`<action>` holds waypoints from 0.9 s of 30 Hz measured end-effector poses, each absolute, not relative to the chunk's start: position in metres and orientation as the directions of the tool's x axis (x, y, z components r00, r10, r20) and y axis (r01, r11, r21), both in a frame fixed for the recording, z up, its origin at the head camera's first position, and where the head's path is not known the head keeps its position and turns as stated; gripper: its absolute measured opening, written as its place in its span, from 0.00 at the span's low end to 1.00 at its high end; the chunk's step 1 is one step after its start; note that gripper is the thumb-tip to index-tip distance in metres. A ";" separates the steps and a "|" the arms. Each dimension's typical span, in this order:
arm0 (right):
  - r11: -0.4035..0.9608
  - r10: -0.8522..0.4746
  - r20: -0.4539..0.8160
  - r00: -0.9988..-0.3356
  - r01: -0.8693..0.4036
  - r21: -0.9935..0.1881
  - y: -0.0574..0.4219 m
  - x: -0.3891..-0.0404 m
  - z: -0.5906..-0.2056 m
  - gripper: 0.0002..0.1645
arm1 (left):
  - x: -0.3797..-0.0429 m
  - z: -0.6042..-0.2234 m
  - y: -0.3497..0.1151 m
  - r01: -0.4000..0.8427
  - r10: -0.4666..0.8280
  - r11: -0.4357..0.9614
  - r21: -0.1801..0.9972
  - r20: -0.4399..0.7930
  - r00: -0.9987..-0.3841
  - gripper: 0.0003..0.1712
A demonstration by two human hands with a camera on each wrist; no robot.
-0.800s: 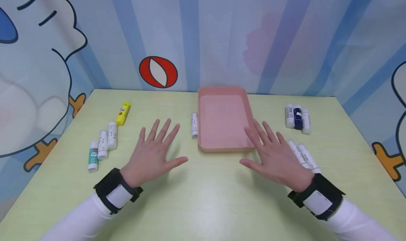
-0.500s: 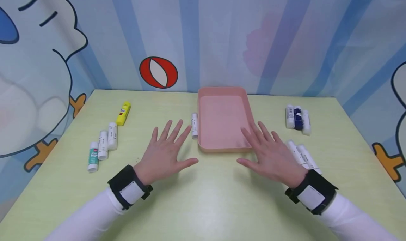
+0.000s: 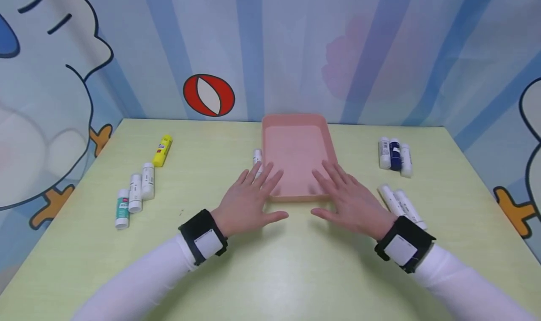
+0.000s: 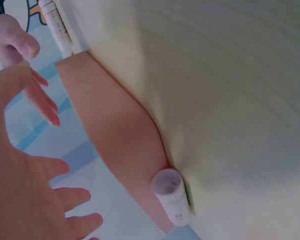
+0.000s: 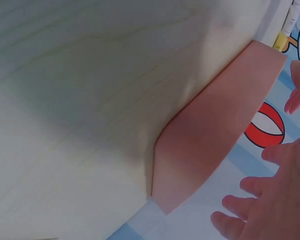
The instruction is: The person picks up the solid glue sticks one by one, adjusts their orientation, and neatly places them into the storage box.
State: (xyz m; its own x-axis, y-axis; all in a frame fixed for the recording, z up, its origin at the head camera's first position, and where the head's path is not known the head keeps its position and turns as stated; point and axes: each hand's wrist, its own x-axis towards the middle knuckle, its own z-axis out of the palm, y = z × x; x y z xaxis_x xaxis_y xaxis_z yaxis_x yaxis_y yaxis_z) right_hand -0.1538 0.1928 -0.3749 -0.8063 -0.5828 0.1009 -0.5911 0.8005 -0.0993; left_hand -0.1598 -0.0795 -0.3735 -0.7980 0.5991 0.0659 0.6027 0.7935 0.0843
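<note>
Both bare hands hover over the near side of a pink tray [image 3: 296, 198], palms down with fingers spread. My left hand [image 3: 247, 207] is at the tray's near left corner, its fingertips overlapping the rim in the head view. Those fingers partly cover a white glue stick [image 3: 257, 155] lying along the tray's left side; the left wrist view shows this white glue stick [image 4: 172, 197] with its round end facing the camera. My right hand [image 3: 354, 207] is at the near right corner, fingertips over the tray's edge. Neither hand holds anything. The tray's inside is bare.
On the left lie a yellow glue stick [image 3: 162, 151], two white glue sticks [image 3: 135, 192] and a teal-labelled one [image 3: 122, 209]. At the right are a navy glue stick [image 3: 395, 154] between two white ones, and a nearer white pair [image 3: 409, 208]. A printed backdrop [image 3: 291, 53] stands behind the table.
My left hand has moved right to the tray's near left corner, covering part of the white glue stick. My right hand has shifted slightly left. The tray and glue sticks stay in place.
</note>
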 end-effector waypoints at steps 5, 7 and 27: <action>0.770 -0.626 0.081 -0.775 -0.631 -0.094 0.195 -0.159 -0.381 0.51 | -0.165 -0.379 -0.068 0.645 0.648 0.759 0.090 -0.009 -0.761 0.53; 0.753 -0.647 0.084 -0.758 -0.652 -0.084 0.196 -0.160 -0.384 0.51 | -0.166 -0.381 -0.064 0.659 0.665 0.744 0.111 -0.027 -0.746 0.53; 0.710 -0.704 0.083 -0.706 -0.701 0.057 0.193 -0.160 -0.393 0.19 | -0.173 -0.393 -0.063 0.750 0.750 0.661 0.024 0.011 -0.661 0.26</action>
State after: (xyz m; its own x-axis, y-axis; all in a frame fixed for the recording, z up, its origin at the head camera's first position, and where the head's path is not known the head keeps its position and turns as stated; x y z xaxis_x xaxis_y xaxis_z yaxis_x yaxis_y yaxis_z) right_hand -0.1597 0.1935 -0.3930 -0.7058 -0.7035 0.0832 -0.7014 0.7104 0.0573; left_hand -0.1732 -0.0628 -0.3934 -0.6615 0.7499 0.0115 0.7499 0.6611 0.0243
